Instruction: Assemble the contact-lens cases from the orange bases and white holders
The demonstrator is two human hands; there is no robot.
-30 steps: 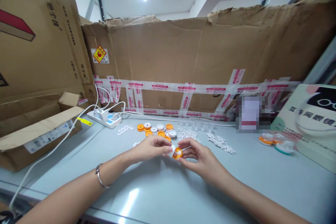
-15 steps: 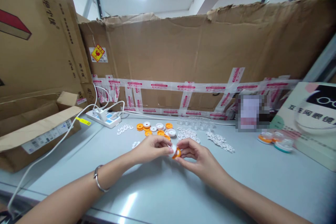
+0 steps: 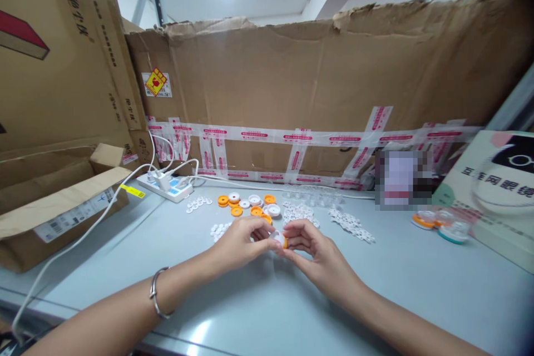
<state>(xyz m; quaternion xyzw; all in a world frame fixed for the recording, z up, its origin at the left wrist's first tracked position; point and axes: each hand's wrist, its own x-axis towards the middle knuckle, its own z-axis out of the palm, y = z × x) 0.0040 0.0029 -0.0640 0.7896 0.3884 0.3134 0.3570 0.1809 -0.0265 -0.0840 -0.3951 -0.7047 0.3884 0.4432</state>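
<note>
Above the grey table, my left hand (image 3: 240,240) pinches a round white plastic piece (image 3: 276,236) between thumb and fingers. My right hand (image 3: 320,250) grips a round orange plastic piece (image 3: 285,242) from the other side. The two pieces are pressed face to face, with only a narrow band of orange showing. Whether they are locked together I cannot tell. Just beyond my hands lie several loose orange caps (image 3: 236,211) and white caps (image 3: 254,200). Small white round pieces (image 3: 218,231) are beside my left hand.
Thin white perforated pieces (image 3: 351,225) and clear plastic cups (image 3: 317,197) lie toward the back. Capped round pieces (image 3: 453,232) sit at the right by a printed box (image 3: 479,211). A power strip (image 3: 179,192) with white cables and an open carton (image 3: 79,200) occupy the left.
The white and orange pieces have come together; the orange one was tilted and showed more of its face before. Both hands have stayed nearly in place.
</note>
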